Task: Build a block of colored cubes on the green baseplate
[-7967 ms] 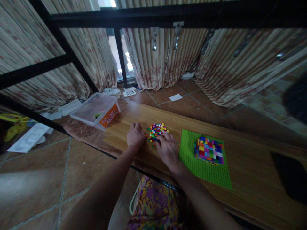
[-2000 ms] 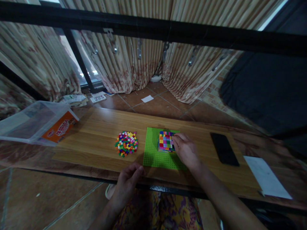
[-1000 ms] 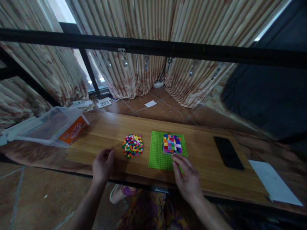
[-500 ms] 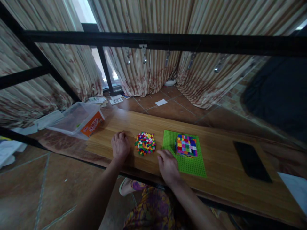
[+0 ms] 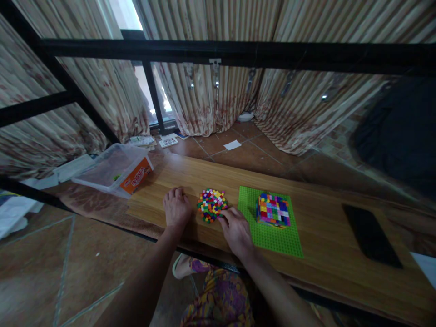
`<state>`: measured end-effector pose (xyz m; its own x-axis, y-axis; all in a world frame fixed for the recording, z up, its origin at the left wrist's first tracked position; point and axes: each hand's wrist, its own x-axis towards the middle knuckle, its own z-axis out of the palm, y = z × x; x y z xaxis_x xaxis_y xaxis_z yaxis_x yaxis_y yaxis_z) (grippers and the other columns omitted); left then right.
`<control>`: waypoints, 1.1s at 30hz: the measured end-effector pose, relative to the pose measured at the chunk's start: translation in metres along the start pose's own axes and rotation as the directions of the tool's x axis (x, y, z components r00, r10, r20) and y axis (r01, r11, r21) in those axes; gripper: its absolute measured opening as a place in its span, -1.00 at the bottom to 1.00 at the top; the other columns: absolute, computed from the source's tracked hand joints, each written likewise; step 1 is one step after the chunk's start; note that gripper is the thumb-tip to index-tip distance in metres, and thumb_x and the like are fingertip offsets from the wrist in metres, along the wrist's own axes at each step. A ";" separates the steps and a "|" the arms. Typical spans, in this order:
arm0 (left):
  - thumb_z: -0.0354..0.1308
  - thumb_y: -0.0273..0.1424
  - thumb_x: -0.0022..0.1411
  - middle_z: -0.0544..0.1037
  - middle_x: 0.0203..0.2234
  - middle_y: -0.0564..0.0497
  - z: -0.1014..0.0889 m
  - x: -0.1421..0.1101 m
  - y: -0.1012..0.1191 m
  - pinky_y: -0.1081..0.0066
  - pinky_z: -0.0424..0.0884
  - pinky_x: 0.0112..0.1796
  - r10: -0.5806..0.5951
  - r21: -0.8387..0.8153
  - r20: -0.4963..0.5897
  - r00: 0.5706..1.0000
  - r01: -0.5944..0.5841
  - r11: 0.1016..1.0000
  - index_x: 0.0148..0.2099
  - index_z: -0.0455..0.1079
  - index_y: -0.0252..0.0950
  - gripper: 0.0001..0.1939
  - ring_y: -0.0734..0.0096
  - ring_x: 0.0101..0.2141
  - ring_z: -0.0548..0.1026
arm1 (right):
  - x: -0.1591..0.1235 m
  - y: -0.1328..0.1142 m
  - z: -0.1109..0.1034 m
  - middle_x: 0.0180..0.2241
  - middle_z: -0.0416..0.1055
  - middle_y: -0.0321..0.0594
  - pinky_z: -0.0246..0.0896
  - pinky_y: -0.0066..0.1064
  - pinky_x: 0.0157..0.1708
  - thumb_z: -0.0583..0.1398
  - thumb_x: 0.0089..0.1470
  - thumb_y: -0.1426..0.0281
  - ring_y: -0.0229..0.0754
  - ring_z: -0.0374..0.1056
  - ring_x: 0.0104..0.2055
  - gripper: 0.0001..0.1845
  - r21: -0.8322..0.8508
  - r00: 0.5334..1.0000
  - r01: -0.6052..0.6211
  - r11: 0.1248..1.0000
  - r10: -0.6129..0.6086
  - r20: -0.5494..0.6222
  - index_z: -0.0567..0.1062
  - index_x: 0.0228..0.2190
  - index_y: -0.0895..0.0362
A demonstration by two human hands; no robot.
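A pile of small, multicoloured toy bricks (image 5: 211,205) lies on the wooden tabletop (image 5: 204,170). Just left of it, my left hand (image 5: 177,208) rests palm down on the wood, fingers slightly bent and holding nothing visible. My right hand (image 5: 235,229) reaches the pile's lower right edge, thumb and forefinger closed together on a small brick there, partly hidden by the fingers. To the right of this hand lies a green studded baseplate (image 5: 277,244). A boxy block built of many coloured bricks (image 5: 273,210) stands on its upper part.
At the table's left end sits a clear plastic bin (image 5: 112,170) with an orange label. A black flat object, perhaps a phone or tablet (image 5: 371,235), lies toward the right end. A dark metal bar (image 5: 238,53) crosses beyond the table, before striped curtains (image 5: 235,22).
My right hand's fingertips have moved up and left to the pile's edge and closed there. My left hand stays beside the pile. The whole view has shifted slightly.
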<state>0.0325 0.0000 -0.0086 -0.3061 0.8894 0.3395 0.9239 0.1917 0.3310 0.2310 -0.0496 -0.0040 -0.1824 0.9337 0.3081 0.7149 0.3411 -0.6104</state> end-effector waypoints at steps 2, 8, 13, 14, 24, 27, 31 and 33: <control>-0.08 -0.43 0.24 0.45 -0.11 -0.19 0.000 0.000 0.000 0.15 0.22 -0.01 0.008 -0.003 -0.007 1.000 -0.008 1.000 -0.03 0.39 -0.34 -0.68 0.12 -0.07 0.35 | 0.002 -0.002 0.000 -0.31 0.43 -0.17 0.28 -0.30 -0.17 0.11 0.16 0.45 -0.12 0.36 -0.22 -0.82 0.015 1.000 -0.004 1.000 0.004 -0.021 0.53 -0.30 0.07; -0.10 -0.41 0.25 0.46 -0.11 -0.19 -0.001 0.002 -0.001 0.15 0.24 -0.03 0.037 0.022 -0.022 0.999 -0.036 0.999 -0.04 0.39 -0.35 -0.67 0.10 -0.08 0.36 | -0.011 -0.015 -0.038 -0.28 0.48 -0.19 0.30 -0.37 -0.18 0.04 0.21 0.46 -0.19 0.41 -0.22 -0.75 0.206 0.996 -0.016 0.978 0.035 -0.088 0.52 -0.22 0.08; -0.10 -0.38 0.24 0.46 -0.13 -0.21 -0.002 0.003 0.000 0.13 0.25 -0.05 0.019 0.045 -0.013 1.000 -0.018 0.999 -0.07 0.39 -0.35 -0.67 0.08 -0.10 0.36 | -0.037 0.017 -0.091 -0.17 0.50 -0.15 0.31 -0.31 -0.12 0.08 0.20 0.35 -0.15 0.42 -0.12 -0.74 0.245 0.951 -0.152 0.958 0.209 -0.229 0.55 -0.18 0.06; -0.10 -0.38 0.23 0.46 -0.13 -0.21 -0.003 0.003 0.001 0.12 0.25 -0.05 0.020 0.051 -0.011 1.000 -0.019 0.999 -0.07 0.39 -0.35 -0.67 0.07 -0.10 0.36 | -0.039 0.030 -0.101 -0.17 0.51 -0.14 0.31 -0.28 -0.11 0.08 0.19 0.32 -0.14 0.42 -0.12 -0.73 0.260 0.930 -0.192 0.946 0.260 -0.260 0.56 -0.20 0.07; -0.12 -0.36 0.23 0.45 -0.11 -0.23 -0.002 0.005 0.001 0.13 0.25 -0.03 0.030 0.075 -0.011 0.999 -0.029 0.997 -0.07 0.39 -0.36 -0.66 0.05 -0.08 0.35 | -0.008 0.100 -0.142 -0.41 0.57 -0.11 0.34 -0.30 -0.34 0.23 -0.07 0.17 -0.08 0.47 -0.38 -0.68 0.247 0.804 -0.430 0.868 0.493 -0.331 0.58 -0.38 0.16; -0.13 -0.36 0.23 0.46 -0.12 -0.23 -0.003 0.005 0.002 0.13 0.25 -0.04 0.027 0.082 -0.004 1.000 -0.026 0.996 -0.07 0.38 -0.36 -0.65 0.05 -0.08 0.35 | -0.002 0.101 -0.142 -0.46 0.56 -0.14 0.31 -0.32 -0.37 0.22 -0.08 0.17 -0.10 0.45 -0.41 -0.70 0.220 0.826 -0.431 0.875 0.481 -0.296 0.58 -0.46 0.15; -0.13 -0.35 0.23 0.45 -0.12 -0.22 -0.004 0.004 0.003 0.14 0.24 -0.04 0.011 0.083 0.001 1.000 -0.011 0.996 -0.07 0.38 -0.34 -0.66 0.05 -0.08 0.35 | 0.001 0.102 -0.141 -0.45 0.57 -0.16 0.30 -0.31 -0.34 0.23 -0.09 0.21 -0.10 0.46 -0.40 -0.74 0.213 0.842 -0.425 0.880 0.471 -0.263 0.59 -0.46 0.14; -0.13 -0.35 0.23 0.45 -0.12 -0.22 -0.004 0.004 0.003 0.13 0.24 -0.04 0.015 0.075 0.006 1.000 -0.015 0.997 -0.07 0.38 -0.34 -0.66 0.05 -0.08 0.35 | 0.002 0.100 -0.140 -0.44 0.58 -0.15 0.30 -0.30 -0.32 0.23 -0.09 0.22 -0.08 0.46 -0.38 -0.75 0.218 0.839 -0.429 0.877 0.476 -0.264 0.60 -0.46 0.14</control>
<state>0.0333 0.0026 -0.0028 -0.2912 0.8947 0.3387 0.9430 0.2088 0.2592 0.3965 -0.0290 0.0376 0.3658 0.9167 0.1607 0.5575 -0.0775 -0.8266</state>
